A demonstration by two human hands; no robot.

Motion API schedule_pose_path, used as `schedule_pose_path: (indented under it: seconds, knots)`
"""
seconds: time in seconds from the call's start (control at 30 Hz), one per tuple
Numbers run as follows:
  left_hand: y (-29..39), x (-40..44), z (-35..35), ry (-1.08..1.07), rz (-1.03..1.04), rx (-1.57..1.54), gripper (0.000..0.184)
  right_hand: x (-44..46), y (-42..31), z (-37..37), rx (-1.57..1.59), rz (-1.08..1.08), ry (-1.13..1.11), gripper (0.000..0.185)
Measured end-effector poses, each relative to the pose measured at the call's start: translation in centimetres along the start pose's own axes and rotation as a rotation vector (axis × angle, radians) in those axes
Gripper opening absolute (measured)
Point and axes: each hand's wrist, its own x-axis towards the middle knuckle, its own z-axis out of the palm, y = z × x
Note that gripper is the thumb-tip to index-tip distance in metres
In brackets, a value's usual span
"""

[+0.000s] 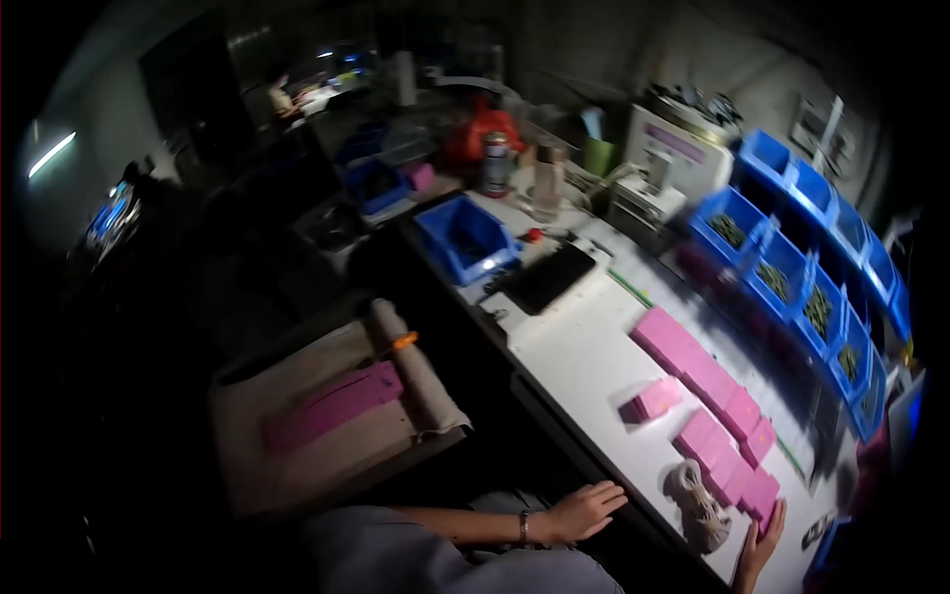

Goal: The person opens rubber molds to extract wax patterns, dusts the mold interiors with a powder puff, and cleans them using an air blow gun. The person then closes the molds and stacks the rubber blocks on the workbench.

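Observation:
My right hand (760,551) is at the near end of a short row of pink blocks (724,469) on the white table. Its thumb and fingers lie on either side of the end block. My left hand (586,510) holds nothing and rests by the table's front edge, its fingers stretched and slightly bent. Between the hands lies a bundle of white cord (701,507). A longer row of pink blocks (693,366) stands behind the short row. One separate pink block (657,398) sits to the left.
Blue bins (774,282) with small dark parts rise at the right. A dark phone-like slab (550,279), a blue tray (463,238) and a spray can (495,164) stand farther back. Left of the table, a cloth-lined box (247,480) holds a pink piece. Another person (282,97) sits far off.

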Motion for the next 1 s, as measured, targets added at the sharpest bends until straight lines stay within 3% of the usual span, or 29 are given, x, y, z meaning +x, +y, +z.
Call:
schedule_pose_path:
  seconds: [0.03,0.1,0.13,0.2,0.37,0.5,0.53,0.57,0.77,0.9,1.0]
  knots:
    - [-0.6,0.0,0.3,-0.014,0.019,0.015,0.041,0.0,1.0,0.3,-0.038,-0.058,0.039,0.057]
    - [-1.1,0.2,0.6,-0.012,0.043,-0.058,0.041,0.0,-4.1,-1.8,0.040,0.355,-0.185,0.055]
    - [-1.1,0.1,0.7,-0.005,0.053,-0.063,0.043,-0.1,-5.6,-2.6,0.044,0.327,-0.180,0.055]
    - [-2.2,-0.1,2.9,0.020,0.094,-0.051,0.046,0.5,-7.6,-3.4,-0.006,0.490,-0.341,0.068]
    - [-1.7,-0.4,1.9,0.039,0.053,-0.182,0.043,-0.4,-6.0,-2.1,-0.230,0.211,-0.144,0.050]
    - [-1.0,-1.0,0.5,0.170,0.140,-0.232,0.032,-0.6,-1.2,-0.9,-0.307,0.046,-0.005,0.038]
    - [-1.0,-1.1,-0.2,0.041,0.081,-0.241,0.031,-0.2,1.7,-0.4,-0.249,0.030,0.016,0.045]
    - [-0.9,-1.2,-0.3,0.084,0.079,-0.262,0.028,0.0,4.2,0.4,-0.189,0.015,0.041,0.057]
    - [-0.4,-1.8,-0.4,0.158,0.030,-0.233,0.016,-1.0,-1.8,-1.1,-0.058,0.087,-0.003,0.066]
    - [0.1,-1.4,-0.5,0.275,-0.030,-0.196,0.006,-1.8,-2.0,-1.5,0.068,0.152,0.021,0.071]
    - [0.3,-0.9,-1.1,0.233,-0.010,-0.182,0.005,-1.8,-1.2,-1.7,0.264,0.234,0.076,0.076]
